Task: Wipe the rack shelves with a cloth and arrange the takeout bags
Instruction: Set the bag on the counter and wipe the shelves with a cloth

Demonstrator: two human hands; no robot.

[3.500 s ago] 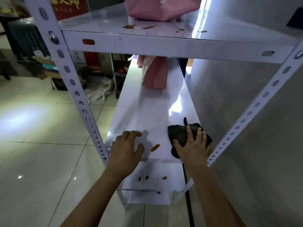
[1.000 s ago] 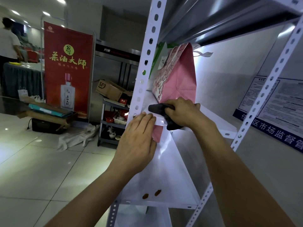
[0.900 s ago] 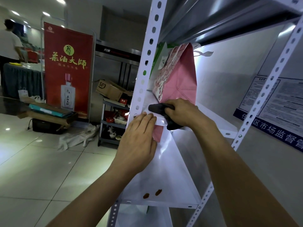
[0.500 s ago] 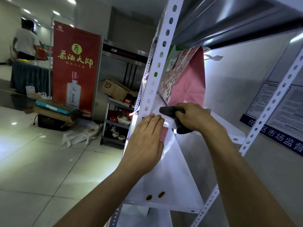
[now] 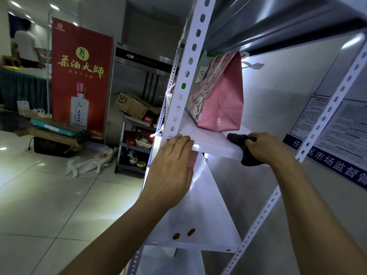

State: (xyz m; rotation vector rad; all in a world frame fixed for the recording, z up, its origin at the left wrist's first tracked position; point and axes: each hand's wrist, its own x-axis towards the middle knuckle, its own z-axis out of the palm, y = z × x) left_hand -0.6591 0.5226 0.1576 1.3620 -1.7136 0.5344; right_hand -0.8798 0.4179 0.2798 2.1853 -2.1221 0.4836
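Note:
A white metal rack stands against the wall, and its upper shelf (image 5: 208, 138) carries a pink takeout bag (image 5: 220, 100) printed with a cartoon rabbit. My right hand (image 5: 266, 147) grips a dark cloth (image 5: 238, 138) at the right front corner of that shelf; part of the cloth hangs over the edge. My left hand (image 5: 170, 169) rests with straight fingers on the shelf's front left edge, beside the perforated upright (image 5: 188, 72). The lower shelf (image 5: 198, 219) shows two brown stains (image 5: 183, 234) near its front. Another pink bag (image 5: 192, 160) peeks out behind my left hand.
A red banner (image 5: 80, 80) stands to the left, with a cardboard box (image 5: 131, 105) and a grey cart (image 5: 135, 147) beside a steel fridge. A person (image 5: 25, 48) stands far left at a draped table. Wall notices (image 5: 337, 124) hang to the right of the rack.
My right hand slid the cloth rightward along the upper shelf, from near the left post to the right front corner. Earlier I was wiping the lower shelf. My left hand stays on the edge.

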